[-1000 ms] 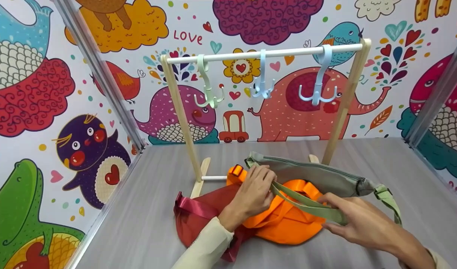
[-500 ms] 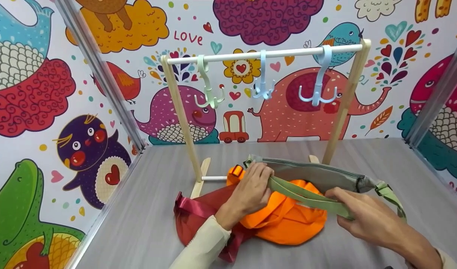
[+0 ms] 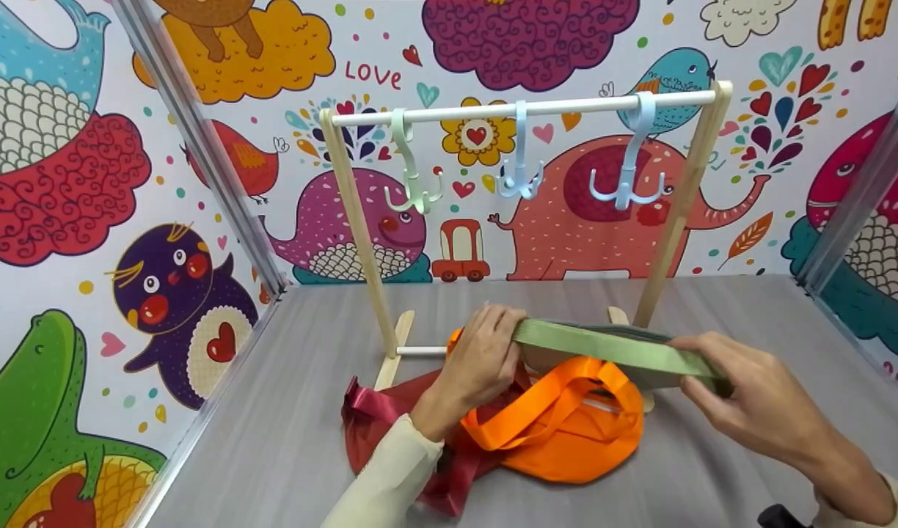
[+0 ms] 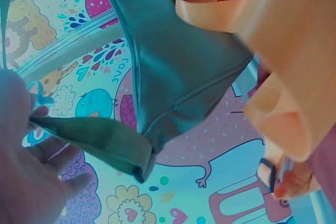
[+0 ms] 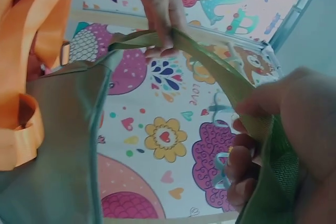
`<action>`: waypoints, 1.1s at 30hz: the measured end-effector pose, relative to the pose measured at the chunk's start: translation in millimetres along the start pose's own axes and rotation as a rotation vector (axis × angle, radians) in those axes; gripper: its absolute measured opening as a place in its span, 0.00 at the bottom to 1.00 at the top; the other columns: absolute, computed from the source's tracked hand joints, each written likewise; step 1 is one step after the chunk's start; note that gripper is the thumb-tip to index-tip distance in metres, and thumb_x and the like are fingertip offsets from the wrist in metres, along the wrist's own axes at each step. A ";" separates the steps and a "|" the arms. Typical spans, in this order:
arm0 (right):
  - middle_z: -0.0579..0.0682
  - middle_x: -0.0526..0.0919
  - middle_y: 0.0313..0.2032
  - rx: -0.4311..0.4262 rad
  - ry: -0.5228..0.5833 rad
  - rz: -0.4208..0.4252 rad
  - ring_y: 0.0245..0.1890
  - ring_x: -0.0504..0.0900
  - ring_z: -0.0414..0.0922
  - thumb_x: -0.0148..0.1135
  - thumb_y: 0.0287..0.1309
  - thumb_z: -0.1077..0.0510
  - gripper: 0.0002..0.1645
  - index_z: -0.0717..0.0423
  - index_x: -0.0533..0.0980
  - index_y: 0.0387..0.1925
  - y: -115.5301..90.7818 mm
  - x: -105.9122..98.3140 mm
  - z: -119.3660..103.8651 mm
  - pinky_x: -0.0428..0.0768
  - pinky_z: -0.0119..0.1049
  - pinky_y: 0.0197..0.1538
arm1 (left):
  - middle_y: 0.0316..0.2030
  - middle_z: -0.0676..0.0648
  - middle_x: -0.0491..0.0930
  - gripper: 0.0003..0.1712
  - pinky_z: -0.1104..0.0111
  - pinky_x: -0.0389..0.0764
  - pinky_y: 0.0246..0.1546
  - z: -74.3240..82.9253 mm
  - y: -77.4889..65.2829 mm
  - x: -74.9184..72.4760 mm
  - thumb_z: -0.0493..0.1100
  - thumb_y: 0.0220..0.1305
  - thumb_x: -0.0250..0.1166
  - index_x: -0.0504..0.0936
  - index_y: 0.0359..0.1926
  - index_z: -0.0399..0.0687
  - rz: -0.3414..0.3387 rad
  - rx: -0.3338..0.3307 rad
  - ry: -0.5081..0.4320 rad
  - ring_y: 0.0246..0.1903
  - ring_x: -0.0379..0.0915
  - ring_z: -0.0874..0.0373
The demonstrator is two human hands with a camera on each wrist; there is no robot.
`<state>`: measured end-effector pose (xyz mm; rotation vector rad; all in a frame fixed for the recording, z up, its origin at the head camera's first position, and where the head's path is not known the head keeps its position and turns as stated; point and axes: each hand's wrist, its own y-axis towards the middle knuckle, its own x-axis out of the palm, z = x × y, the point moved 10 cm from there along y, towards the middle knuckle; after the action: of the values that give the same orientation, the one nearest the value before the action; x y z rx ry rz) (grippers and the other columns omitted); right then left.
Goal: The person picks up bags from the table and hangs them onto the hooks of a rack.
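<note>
A grey-green bag [image 5: 58,129] with a zip along its edge hangs from its green strap [image 3: 603,346]. My left hand [image 3: 482,359] pinches the strap at one end; the left wrist view shows the strap running from these fingers to the bag's corner [image 4: 178,72]. Further along, my right hand [image 3: 757,400] grips the same strap between thumb and curled fingers. In the head view the strap hides much of the bag. Below lies an orange bag [image 3: 577,455] with looped straps. A dark red bag [image 3: 372,429] is partly under it and my left forearm.
Behind the bags stands a wooden rack with a white top bar [image 3: 464,113]. From it hang a green hook [image 3: 412,187], a middle blue hook [image 3: 520,180] and a right blue hook [image 3: 625,183]. Printed walls enclose the grey table [image 3: 258,440]. A dark object [image 3: 779,517] shows at the bottom edge.
Both hands have risen slightly, and the right has moved to the right. The strap between them is now straighter and higher, and covers more of the grey-green bag in the head view.
</note>
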<state>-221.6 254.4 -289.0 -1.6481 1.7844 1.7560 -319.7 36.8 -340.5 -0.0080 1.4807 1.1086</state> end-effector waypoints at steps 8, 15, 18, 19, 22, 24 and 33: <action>0.44 0.80 0.36 0.032 0.035 0.107 0.26 0.70 0.34 0.68 0.51 0.74 0.22 0.57 0.81 0.48 14.7 -19.6 3.9 0.68 0.21 0.26 | 0.50 0.46 0.79 0.15 0.63 0.72 0.61 -2.7 5.5 -10.5 0.39 0.72 0.53 0.74 0.57 0.43 0.005 -0.042 -0.035 0.51 0.75 0.52; 0.45 0.76 0.30 -0.029 0.036 0.225 0.22 0.63 0.33 0.67 0.50 0.78 0.24 0.61 0.83 0.49 26.6 -35.0 3.4 0.61 0.24 0.23 | 0.51 0.45 0.79 0.16 0.62 0.76 0.59 1.0 12.4 -18.4 0.41 0.75 0.53 0.73 0.59 0.44 0.031 -0.079 -0.116 0.49 0.78 0.52; 0.45 0.73 0.27 -0.044 0.002 0.257 0.23 0.62 0.33 0.68 0.49 0.77 0.24 0.62 0.83 0.50 32.4 -42.7 0.5 0.59 0.24 0.24 | 0.50 0.44 0.80 0.16 0.62 0.78 0.56 4.0 15.5 -22.7 0.41 0.74 0.55 0.73 0.59 0.43 0.050 -0.079 -0.131 0.47 0.79 0.52; 0.45 0.72 0.26 -0.040 -0.008 0.261 0.23 0.61 0.33 0.68 0.50 0.77 0.24 0.61 0.83 0.50 34.4 -45.3 -0.2 0.59 0.24 0.25 | 0.50 0.44 0.80 0.16 0.62 0.78 0.56 5.0 16.5 -24.1 0.41 0.74 0.55 0.73 0.59 0.43 0.057 -0.075 -0.136 0.47 0.80 0.51; 0.47 0.73 0.27 -0.009 -0.021 0.265 0.24 0.61 0.33 0.67 0.52 0.76 0.24 0.61 0.82 0.52 41.1 -53.4 -1.9 0.60 0.22 0.27 | 0.48 0.44 0.79 0.15 0.63 0.80 0.53 8.4 19.7 -29.2 0.40 0.73 0.55 0.72 0.58 0.43 0.084 -0.060 -0.154 0.44 0.80 0.51; 0.50 0.76 0.30 0.004 -0.021 0.272 0.26 0.63 0.32 0.66 0.54 0.75 0.23 0.61 0.81 0.53 46.2 -58.4 -3.0 0.61 0.19 0.29 | 0.47 0.44 0.79 0.15 0.63 0.81 0.52 10.8 21.9 -33.2 0.39 0.73 0.56 0.72 0.58 0.43 0.101 -0.050 -0.170 0.43 0.80 0.52; 0.50 0.75 0.32 -0.013 0.022 0.338 0.28 0.62 0.33 0.62 0.60 0.73 0.24 0.56 0.80 0.57 64.0 -73.8 -7.7 0.60 0.21 0.32 | 0.46 0.42 0.80 0.17 0.65 0.81 0.51 16.2 30.5 -47.5 0.41 0.73 0.58 0.72 0.58 0.41 0.156 -0.044 -0.262 0.42 0.80 0.52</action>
<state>-235.8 272.1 -193.6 -1.4405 2.1708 1.8857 -311.9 36.2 -282.3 0.2182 1.2375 1.2181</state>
